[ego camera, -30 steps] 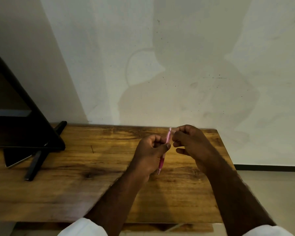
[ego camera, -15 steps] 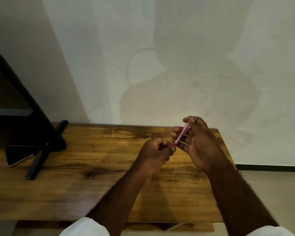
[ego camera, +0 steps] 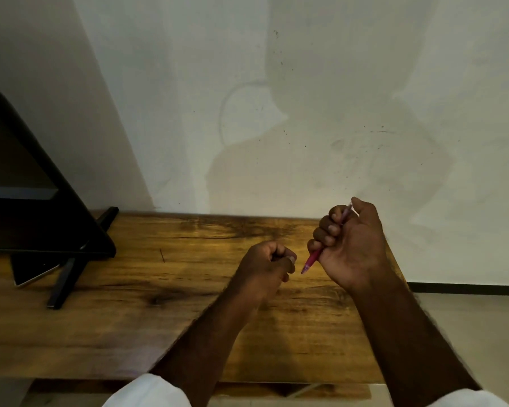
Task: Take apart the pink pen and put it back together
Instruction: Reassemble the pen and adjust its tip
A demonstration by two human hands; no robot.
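Gripped pink pen (ego camera: 310, 262) in right hand (ego camera: 350, 245); curled left hand (ego camera: 265, 265) beside tip, contents unclear. Probably mid-disassembly; needed steady pull at tip next.

The pink pen (ego camera: 311, 261) is slim and slanted. Its darker lower end points down and left, and its paler upper end pokes out above the right hand (ego camera: 351, 248), whose curled fingers grip its middle.

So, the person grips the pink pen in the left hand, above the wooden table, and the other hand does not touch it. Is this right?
Not quite. The head view shows the pink pen gripped in the right hand, not the left. The rest holds: it is above the wooden table, and the left hand does not touch it.
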